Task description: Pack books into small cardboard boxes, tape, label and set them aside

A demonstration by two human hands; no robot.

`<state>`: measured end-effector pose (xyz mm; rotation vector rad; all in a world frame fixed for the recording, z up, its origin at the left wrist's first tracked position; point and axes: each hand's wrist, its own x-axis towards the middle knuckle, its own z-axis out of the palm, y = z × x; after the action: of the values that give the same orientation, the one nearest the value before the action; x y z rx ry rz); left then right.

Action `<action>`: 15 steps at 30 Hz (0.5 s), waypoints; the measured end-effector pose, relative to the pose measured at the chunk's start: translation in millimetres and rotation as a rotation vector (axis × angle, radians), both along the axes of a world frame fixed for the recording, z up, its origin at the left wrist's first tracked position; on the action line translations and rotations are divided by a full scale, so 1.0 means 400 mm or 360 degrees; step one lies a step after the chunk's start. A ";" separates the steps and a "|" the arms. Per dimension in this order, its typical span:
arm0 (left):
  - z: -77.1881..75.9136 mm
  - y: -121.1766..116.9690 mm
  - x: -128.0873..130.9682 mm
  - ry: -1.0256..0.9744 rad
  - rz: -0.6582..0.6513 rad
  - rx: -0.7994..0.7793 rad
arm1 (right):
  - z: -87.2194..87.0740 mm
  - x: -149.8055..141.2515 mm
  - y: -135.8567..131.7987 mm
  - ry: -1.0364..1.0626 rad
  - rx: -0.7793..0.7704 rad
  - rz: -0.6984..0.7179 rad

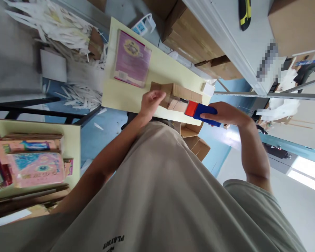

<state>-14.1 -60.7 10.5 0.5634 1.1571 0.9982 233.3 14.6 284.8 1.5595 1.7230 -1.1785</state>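
My right hand (221, 112) is wrapped round the blue body of a tape dispenser (205, 111), whose red front part faces left. A strip of clear tape (170, 100) seems to stretch from the dispenser leftward to my left hand (151, 102), which pinches its end with curled fingers. Right under and behind the tape lies a small brown cardboard box (190, 93) on the pale yellow table (161, 70). My hands are at its two ends, above the table's near edge. Part of the box is hidden by the tape and dispenser.
A purple shrink-wrapped package (132, 57) lies on the table's left part. Open cartons (196, 145) stand below the near edge. At left, another table (73, 140) bears colourful packages; shredded paper (76, 96) litters the floor. A yellow-black cutter (244, 14) rests on the shelf.
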 end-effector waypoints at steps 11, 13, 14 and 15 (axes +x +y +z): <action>-0.106 0.022 0.069 -0.0169 0.0154 -0.0427 | 0.044 -0.183 0.054 -0.0538 -0.0089 0.0063; -0.122 0.024 0.080 -0.0181 0.0166 -0.0426 | 0.030 -0.195 0.062 -0.0584 -0.0044 0.0125; -0.131 0.025 0.086 -0.0181 0.0169 -0.0416 | 0.023 -0.199 0.066 -0.0606 -0.0025 0.0150; -0.141 0.026 0.093 -0.0177 0.0170 -0.0405 | 0.017 -0.203 0.068 -0.0623 -0.0015 0.0167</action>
<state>23.1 -50.3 -45.9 0.2426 1.2024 0.9428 151.9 42.0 291.7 1.5510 1.5150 -0.7665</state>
